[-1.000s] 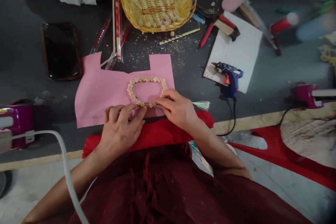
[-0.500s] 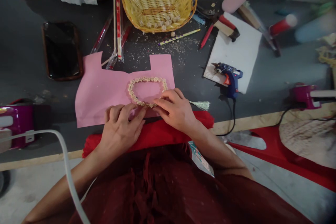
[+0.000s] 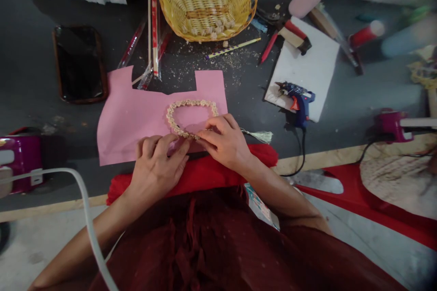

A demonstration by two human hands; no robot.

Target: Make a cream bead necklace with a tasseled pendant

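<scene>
A loop of small cream beads [image 3: 173,120] lies on pink paper [image 3: 131,118], its near edge at my fingertips. My left hand [image 3: 159,161] pinches the near edge of the loop between thumb and index finger. Close beside it, my right hand [image 3: 225,141] has its thumb and fingers pressed on the loop's near right part, partly hiding it. A pale green tassel [image 3: 262,137] sticks out to the right from under my right hand. Both wrists rest by a rolled red cloth [image 3: 201,173] along the table's front edge.
Behind the paper stands a yellow wicker basket [image 3: 208,2] with small bead-like pieces. A phone [image 3: 80,63] lies at left. At right, a blue glue gun [image 3: 302,104] sits on a white board [image 3: 321,63], its cord hanging over the edge. A white cable [image 3: 85,200] crosses at lower left.
My right hand has shifted slightly left along the loop, towards my left hand. My left hand has stayed nearly still.
</scene>
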